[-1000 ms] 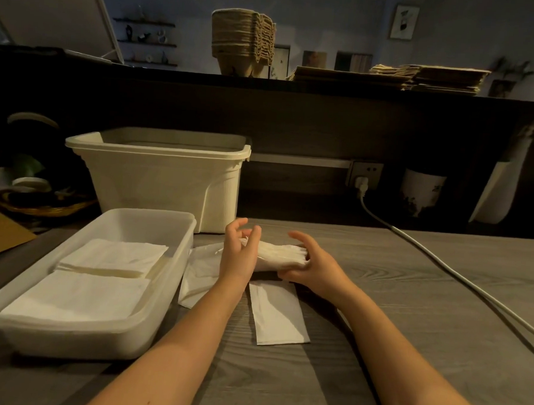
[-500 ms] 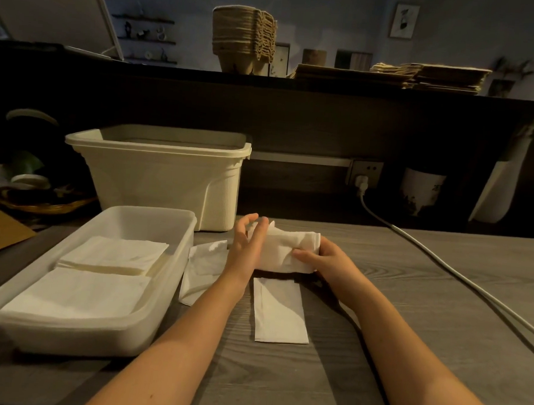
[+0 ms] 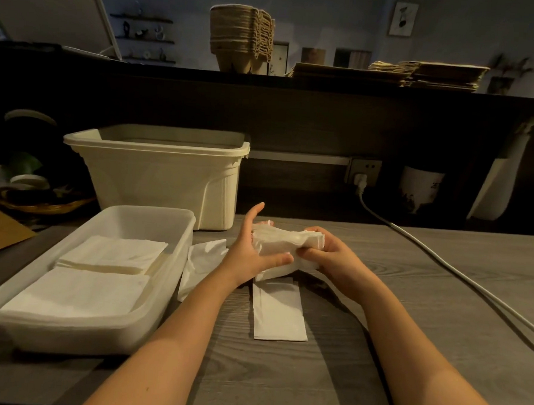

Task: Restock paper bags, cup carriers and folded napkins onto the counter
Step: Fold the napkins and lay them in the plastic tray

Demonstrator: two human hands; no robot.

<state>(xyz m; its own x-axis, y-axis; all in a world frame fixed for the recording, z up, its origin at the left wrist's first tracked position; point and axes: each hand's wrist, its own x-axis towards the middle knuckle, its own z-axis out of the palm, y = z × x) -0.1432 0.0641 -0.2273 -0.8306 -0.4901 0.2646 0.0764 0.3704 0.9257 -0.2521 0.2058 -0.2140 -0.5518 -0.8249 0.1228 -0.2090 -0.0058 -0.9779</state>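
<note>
From the head view, both hands grip a bundle of folded napkins [image 3: 283, 245] just above the bench [image 3: 409, 302]: the left hand [image 3: 250, 257] closed around its left end, the right hand [image 3: 328, 255] clamping its right end. Another folded napkin [image 3: 278, 311] lies flat below.

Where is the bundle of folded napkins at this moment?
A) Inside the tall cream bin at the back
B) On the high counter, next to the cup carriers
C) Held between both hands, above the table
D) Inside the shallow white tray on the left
C: the left hand and the right hand hold the bundle of folded napkins at its two ends, above the table.
</note>
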